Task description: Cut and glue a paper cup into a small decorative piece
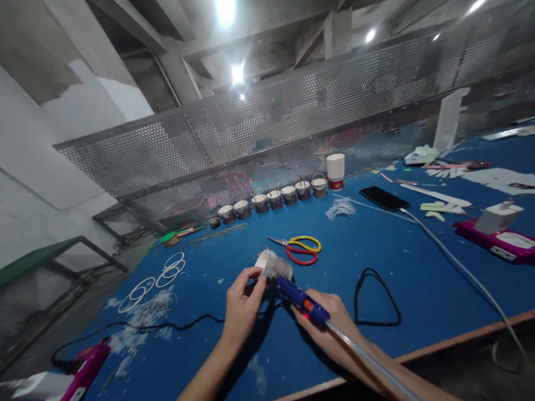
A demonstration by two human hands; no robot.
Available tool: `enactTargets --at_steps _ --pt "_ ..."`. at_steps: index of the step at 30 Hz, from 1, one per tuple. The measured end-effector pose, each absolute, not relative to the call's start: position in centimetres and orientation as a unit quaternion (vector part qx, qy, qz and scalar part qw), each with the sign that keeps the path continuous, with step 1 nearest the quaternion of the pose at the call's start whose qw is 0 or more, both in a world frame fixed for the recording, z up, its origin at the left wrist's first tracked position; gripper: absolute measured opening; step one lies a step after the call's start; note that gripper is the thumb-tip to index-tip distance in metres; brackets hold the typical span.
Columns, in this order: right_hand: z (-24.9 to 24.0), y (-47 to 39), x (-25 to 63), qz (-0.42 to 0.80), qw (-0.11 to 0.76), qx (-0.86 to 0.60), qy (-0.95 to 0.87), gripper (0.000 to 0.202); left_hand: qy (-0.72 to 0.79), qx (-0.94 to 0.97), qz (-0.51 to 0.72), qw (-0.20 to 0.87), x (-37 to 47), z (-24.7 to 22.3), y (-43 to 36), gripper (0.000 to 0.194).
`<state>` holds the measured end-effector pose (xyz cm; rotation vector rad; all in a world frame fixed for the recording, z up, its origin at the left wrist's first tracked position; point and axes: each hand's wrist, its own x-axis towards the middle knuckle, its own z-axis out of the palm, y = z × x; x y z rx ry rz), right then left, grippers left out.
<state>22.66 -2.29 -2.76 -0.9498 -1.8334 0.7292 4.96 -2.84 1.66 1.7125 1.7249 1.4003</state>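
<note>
My left hand [244,298] grips a small paper cup [281,266] that lies tilted on its side, its outside wrapped in something greyish. In my right hand [330,314] is a blue hot glue gun [298,295], with a clear glue stick [355,348] running out of its back end. The gun's nozzle is at the cup's side, close to my left fingertips; whether it touches cannot be made out. Just beyond the cup lie scissors [301,249] with one yellow and one red handle loop.
Several small wrapped cups [275,199] stand in a row at the back, beside a stack of paper cups [335,170]. White rings [170,270] lie left. A black cord [188,323] crosses the blue table. A phone [383,198] and purple power strip [497,240] are at right.
</note>
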Motion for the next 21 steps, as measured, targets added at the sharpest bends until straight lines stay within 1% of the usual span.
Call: enactTargets --at_steps 21 --pt "-2.66 -2.06 22.55 0.298 0.467 -0.385 -0.739 0.022 0.608 0.594 0.492 0.189 4.85 1.57 -2.88 0.022"
